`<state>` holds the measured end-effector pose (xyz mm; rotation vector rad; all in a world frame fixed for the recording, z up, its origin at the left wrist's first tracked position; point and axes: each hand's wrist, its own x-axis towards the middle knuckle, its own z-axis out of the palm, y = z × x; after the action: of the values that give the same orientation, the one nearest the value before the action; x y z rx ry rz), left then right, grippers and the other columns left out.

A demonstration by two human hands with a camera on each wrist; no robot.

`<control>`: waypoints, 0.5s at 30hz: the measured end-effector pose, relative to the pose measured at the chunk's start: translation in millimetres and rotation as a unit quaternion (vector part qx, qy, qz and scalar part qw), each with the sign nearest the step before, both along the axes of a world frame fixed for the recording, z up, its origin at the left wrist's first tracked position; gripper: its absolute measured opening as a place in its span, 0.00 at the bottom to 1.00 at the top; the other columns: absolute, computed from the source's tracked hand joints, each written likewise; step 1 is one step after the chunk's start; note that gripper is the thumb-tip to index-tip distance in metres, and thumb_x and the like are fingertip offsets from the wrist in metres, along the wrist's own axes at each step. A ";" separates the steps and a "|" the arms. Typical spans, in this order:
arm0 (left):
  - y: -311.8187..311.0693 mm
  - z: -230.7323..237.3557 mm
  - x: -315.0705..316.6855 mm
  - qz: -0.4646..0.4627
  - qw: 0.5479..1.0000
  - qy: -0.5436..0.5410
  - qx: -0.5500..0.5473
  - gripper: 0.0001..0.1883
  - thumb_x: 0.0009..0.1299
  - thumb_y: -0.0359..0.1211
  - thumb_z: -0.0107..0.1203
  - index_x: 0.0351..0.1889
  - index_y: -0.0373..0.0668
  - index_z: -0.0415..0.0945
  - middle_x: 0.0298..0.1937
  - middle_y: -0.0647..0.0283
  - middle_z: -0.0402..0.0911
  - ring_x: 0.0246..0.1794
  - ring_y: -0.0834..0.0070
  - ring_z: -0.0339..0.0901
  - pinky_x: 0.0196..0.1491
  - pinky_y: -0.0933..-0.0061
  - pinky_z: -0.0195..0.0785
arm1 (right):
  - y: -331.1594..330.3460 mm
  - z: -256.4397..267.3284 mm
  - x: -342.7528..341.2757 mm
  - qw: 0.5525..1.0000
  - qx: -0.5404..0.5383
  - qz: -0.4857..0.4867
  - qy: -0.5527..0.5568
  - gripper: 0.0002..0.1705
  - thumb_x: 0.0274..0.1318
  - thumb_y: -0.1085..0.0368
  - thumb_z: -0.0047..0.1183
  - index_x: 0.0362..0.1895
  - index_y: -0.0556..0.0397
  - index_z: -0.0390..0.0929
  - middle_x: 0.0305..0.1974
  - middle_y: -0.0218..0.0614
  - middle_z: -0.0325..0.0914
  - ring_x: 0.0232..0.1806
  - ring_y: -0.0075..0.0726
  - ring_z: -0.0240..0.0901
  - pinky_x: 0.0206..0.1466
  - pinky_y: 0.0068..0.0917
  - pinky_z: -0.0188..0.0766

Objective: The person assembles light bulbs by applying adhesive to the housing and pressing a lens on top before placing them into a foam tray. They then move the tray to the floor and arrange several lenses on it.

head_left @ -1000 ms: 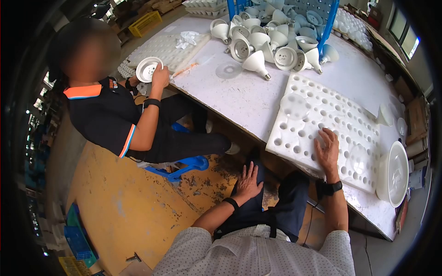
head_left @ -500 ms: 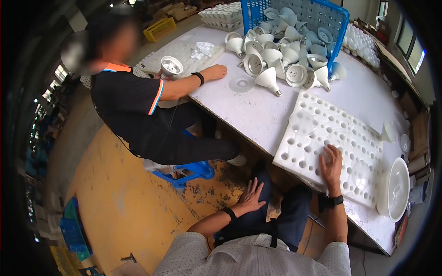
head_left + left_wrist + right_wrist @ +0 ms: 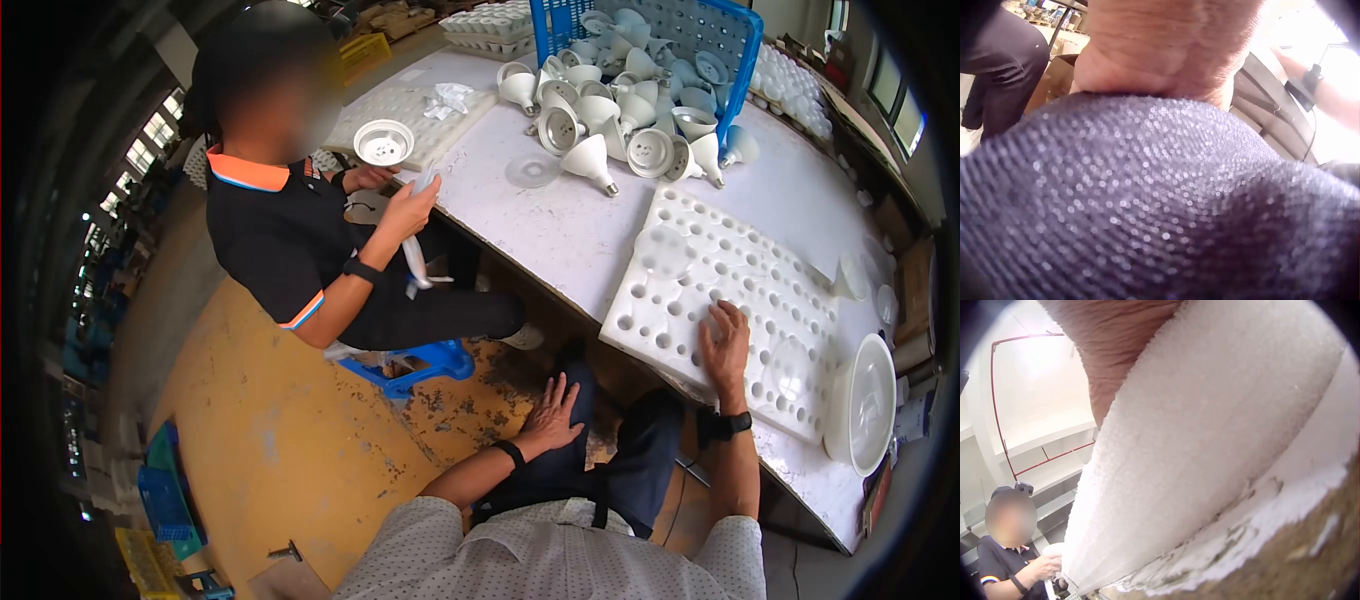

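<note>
My left hand (image 3: 552, 415) rests on my dark-trousered thigh with its fingers loosely spread. In the left wrist view, the heel of that hand (image 3: 1160, 56) lies on the dark cloth (image 3: 1147, 187). On the table, my right hand (image 3: 727, 350) lies on a white foam tray (image 3: 655, 310) full of round holes, fingers relaxed and slightly bent. The right wrist view shows the tray's thick side (image 3: 1197, 425) beneath that hand. Two clear domed covers (image 3: 663, 253) sit on the tray, one beyond my fingers and one right of the hand. A large white bowl (image 3: 862, 405) leans against the tray's right end.
At left a seated person (image 3: 290, 230) holds a white lamp housing (image 3: 384, 143) and a white tube-like thing (image 3: 415, 262). Several lamp housings (image 3: 588, 160) spill from a blue crate (image 3: 742, 60). A clear disc (image 3: 532, 171) lies before them. Another foam tray (image 3: 410, 125) bears crumpled white paper.
The other person reached across the table with one arm, then drew it back and now holds a white tube-like thing beside the lamp housing. My hands stay put; the head view shifts slightly.
</note>
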<state>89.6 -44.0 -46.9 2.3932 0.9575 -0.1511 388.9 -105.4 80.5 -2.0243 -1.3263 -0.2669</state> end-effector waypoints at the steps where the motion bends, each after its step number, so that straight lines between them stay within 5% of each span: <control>1: -0.4 0.2 -0.1 0.001 1.000 0.000 0.000 0.45 0.60 0.49 0.55 0.70 0.43 0.44 0.73 0.46 0.32 0.72 0.46 0.35 0.68 0.50 0.43 | -0.5 0.0 0.0 1.000 0.002 0.000 0.000 0.18 0.45 0.66 0.57 0.44 0.56 0.77 0.50 0.45 0.71 0.54 0.51 0.65 0.58 0.40 0.60; 15: -1.6 -4.5 2.4 0.001 0.999 0.010 0.035 0.44 0.61 0.49 0.54 0.70 0.43 0.42 0.72 0.43 0.33 0.71 0.43 0.38 0.69 0.50 0.41 | -0.4 1.3 0.0 1.000 -0.008 0.001 -0.004 0.18 0.46 0.66 0.56 0.45 0.54 0.77 0.51 0.44 0.71 0.55 0.52 0.64 0.59 0.41 0.60</control>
<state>92.1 -45.5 -51.4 2.4587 0.9905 -0.1427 389.0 -105.8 81.8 -2.0369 -1.3384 -0.2654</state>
